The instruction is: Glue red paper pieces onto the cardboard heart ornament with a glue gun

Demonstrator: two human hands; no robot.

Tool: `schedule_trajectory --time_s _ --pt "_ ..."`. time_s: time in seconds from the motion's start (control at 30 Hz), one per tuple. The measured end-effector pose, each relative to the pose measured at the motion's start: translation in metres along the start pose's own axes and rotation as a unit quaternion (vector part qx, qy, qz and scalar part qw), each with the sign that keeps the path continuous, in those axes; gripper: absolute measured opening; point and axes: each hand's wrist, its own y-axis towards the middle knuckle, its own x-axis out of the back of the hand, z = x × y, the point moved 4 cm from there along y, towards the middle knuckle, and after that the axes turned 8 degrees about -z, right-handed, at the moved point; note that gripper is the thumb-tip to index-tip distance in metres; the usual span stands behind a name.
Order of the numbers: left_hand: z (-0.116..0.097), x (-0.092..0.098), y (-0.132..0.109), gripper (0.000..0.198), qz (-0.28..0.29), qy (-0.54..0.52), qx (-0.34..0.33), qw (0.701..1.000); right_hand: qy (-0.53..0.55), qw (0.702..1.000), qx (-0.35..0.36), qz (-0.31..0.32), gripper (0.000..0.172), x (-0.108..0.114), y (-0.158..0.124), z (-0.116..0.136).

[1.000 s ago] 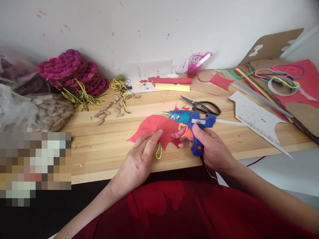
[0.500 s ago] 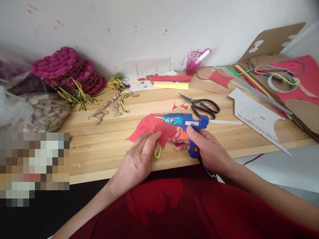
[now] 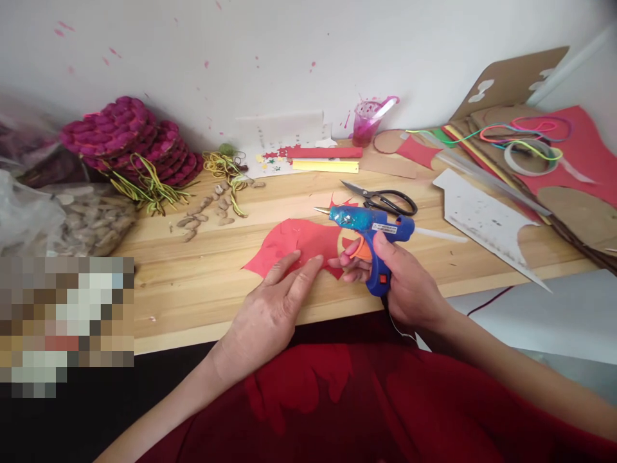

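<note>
My right hand (image 3: 409,276) is wrapped round the handle of a blue hot glue gun (image 3: 373,222). Fingers rest at its orange trigger (image 3: 361,249), and a white glue stick (image 3: 439,235) sticks out of the back. The metal nozzle points left, above the table. Flat on the wood lies a red fish-shaped cutout (image 3: 284,241), its right part partly hidden by the gun and right hand. My left hand (image 3: 270,305) rests on its near edge with fingers stretched out. Black-handled scissors (image 3: 385,198) lie just behind the gun.
At the left stand a stack of magenta braided pieces (image 3: 120,135) and a bag of peanuts (image 3: 96,212); loose peanuts (image 3: 193,222) lie beside them. A stained plastic cup (image 3: 366,122) stands by the wall. White board (image 3: 482,212), tape roll (image 3: 530,157) and cardboard crowd the right.
The glue gun has moved slightly right, and its nozzle has drawn back from over the red cutout. The yellow loop beside my left fingers no longer shows there. My left fingers have spread a little.
</note>
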Motion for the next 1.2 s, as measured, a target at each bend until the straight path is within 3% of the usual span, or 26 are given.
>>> schedule_trajectory --time_s 0.13,0.33,0.5,0.8,1.0,1.2 --pt "-0.004 -0.002 0.003 0.082 0.043 0.027 -0.001 0.999 -0.004 1.0 0.005 0.011 0.041 -0.001 0.001 0.001" --pt "-0.012 -0.002 0.011 0.074 0.02 0.091 0.001 0.996 0.021 0.999 0.03 0.005 0.04 0.0 0.001 0.003" --pt "-0.017 -0.001 0.017 0.067 0.034 0.131 -0.007 0.991 0.029 0.999 0.031 0.004 0.039 0.001 0.001 0.003" --pt "-0.016 0.001 0.016 0.063 0.048 0.127 -0.022 0.99 0.036 0.999 0.035 0.012 0.038 0.001 0.002 0.002" --pt "-0.019 -0.001 0.02 0.065 0.088 0.137 -0.011 0.987 0.024 0.999 0.034 0.001 0.039 0.0 0.001 0.005" --pt "-0.007 0.005 0.012 0.056 0.002 0.032 -0.03 0.999 -0.017 0.999 0.051 -0.012 0.042 0.002 -0.001 0.004"
